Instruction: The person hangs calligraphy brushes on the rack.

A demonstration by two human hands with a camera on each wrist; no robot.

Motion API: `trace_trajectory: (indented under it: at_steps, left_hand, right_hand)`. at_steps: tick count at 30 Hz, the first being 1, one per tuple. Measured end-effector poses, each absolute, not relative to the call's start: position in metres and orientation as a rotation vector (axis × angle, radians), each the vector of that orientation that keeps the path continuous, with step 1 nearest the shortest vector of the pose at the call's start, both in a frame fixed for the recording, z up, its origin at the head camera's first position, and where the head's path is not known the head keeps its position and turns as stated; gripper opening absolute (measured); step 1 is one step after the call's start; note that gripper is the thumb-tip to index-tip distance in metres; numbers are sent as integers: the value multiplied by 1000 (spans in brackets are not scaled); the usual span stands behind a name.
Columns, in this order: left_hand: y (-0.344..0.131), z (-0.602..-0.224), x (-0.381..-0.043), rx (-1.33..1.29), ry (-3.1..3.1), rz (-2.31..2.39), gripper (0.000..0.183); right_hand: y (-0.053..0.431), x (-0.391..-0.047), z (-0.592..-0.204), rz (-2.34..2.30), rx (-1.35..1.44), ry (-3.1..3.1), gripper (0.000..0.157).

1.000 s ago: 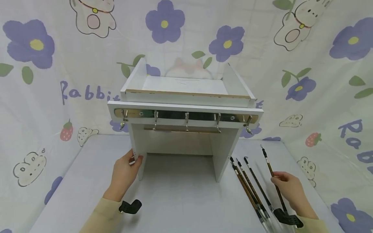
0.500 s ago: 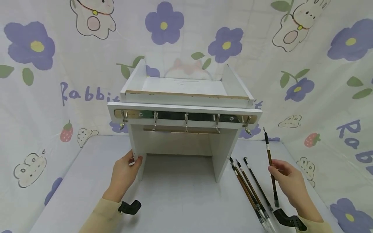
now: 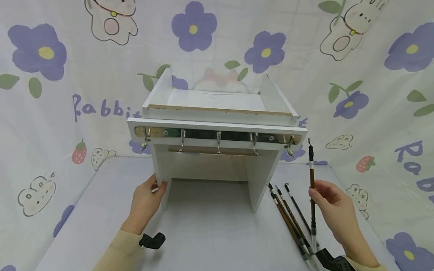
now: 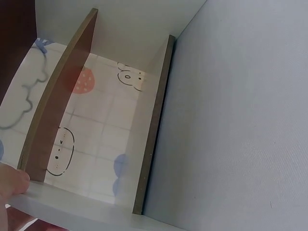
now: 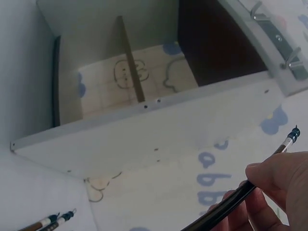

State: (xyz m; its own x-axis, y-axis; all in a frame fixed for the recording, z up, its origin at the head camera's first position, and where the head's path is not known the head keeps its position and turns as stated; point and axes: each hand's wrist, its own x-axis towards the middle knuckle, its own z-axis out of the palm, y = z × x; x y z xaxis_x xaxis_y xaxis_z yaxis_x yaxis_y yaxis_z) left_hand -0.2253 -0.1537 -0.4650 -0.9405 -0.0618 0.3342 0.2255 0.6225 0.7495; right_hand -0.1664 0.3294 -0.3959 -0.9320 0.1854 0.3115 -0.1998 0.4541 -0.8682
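Observation:
A white shelf rack (image 3: 217, 121) stands on the table, with a row of several metal hooks (image 3: 218, 142) along its front. My left hand (image 3: 144, 203) grips the rack's left side panel, its thumb (image 4: 14, 183) on the panel edge in the left wrist view. Right of the rack, my right hand (image 3: 335, 212) pinches a calligraphy brush (image 3: 312, 171) near mid-handle. This brush is nearly upright, its hanging loop at the top and a clear cap on its lower end. In the right wrist view the brush (image 5: 226, 206) lies across my fingers, apart from the rack.
Several more calligraphy brushes (image 3: 288, 218) lie on the white table (image 3: 210, 233) beside the rack's right leg, loops pointing away from me. A printed curtain (image 3: 217, 52) hangs behind the rack and at both sides. The rack's upper tray (image 3: 217, 99) opens upward.
My right hand has raised the brush and moved slightly left, turning it from a slant to nearly upright. My left hand keeps its hold on the rack.

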Motion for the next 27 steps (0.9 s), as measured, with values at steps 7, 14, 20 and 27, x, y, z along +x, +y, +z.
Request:
trace_trajectory:
  at_steps: [7,14,20,27]
  left_hand:
    - [-152,-464,-225,-125,-2522,-1235,43]
    - [-152,-465,-225,-119,-2518,-1222,41]
    - [-153,-467,-226,-122,-2521,-1222,40]
    - [-153,-468,-227,-146,-2500,-1232,39]
  right_hand:
    - [320,-154,-388,1448,109,-2322,30]
    - [312,-145,-386,1413,197,-2308,28]
    - [305,-139,-384,1372,208,-2327,28]
    - [299,-134,-382,1336,238,-2354,26]
